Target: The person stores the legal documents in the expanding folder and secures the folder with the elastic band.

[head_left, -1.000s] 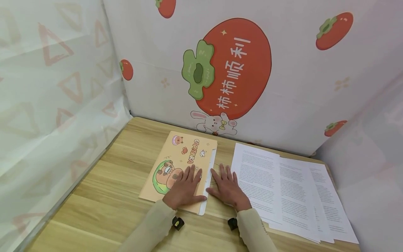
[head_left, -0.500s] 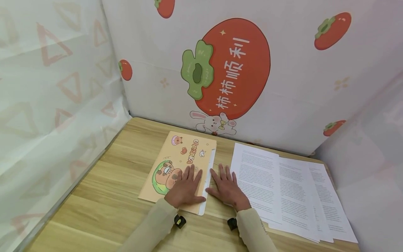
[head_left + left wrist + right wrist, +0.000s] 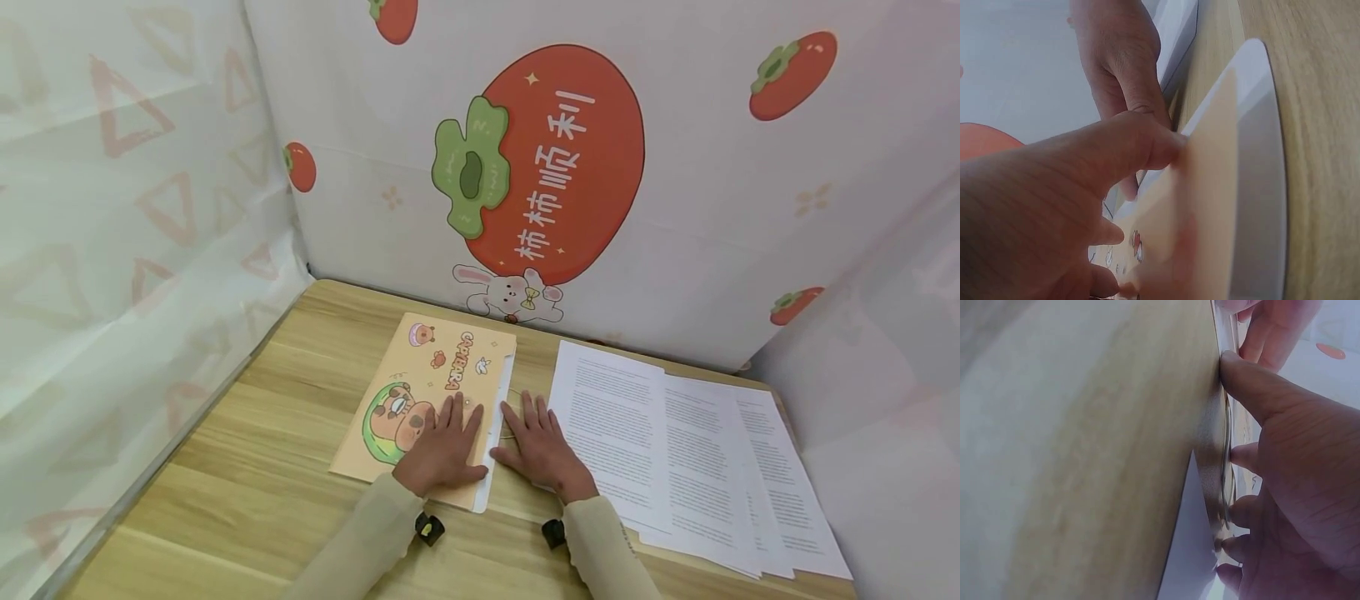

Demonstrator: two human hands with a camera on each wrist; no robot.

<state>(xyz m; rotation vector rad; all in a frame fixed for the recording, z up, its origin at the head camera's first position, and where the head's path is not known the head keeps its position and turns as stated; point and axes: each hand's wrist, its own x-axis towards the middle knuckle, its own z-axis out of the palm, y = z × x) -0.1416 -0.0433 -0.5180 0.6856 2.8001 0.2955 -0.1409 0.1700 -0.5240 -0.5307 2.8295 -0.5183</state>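
A peach-orange document folder [image 3: 480, 346] with cartoon capybaras and "CAPYBARA" lettering lies closed on the wooden table, a white edge showing along its right side. Spread flat across its lower right part is my left hand [image 3: 442, 454], the thumb reaching that white edge. My right hand [image 3: 547, 458] rests just right of the folder with its fingers extended, the thumb and index fingertips right at the white edge. A thin elastic cord [image 3: 1227, 462] loops out from this side, partly beneath the right fingers. Both hands hold nothing.
Several printed sheets [image 3: 607, 417] overlap in a fan on the right of the table [image 3: 247, 442], the nearest one beside my right hand. White patterned cloth walls [image 3: 360, 225] enclose the table at the back and sides.
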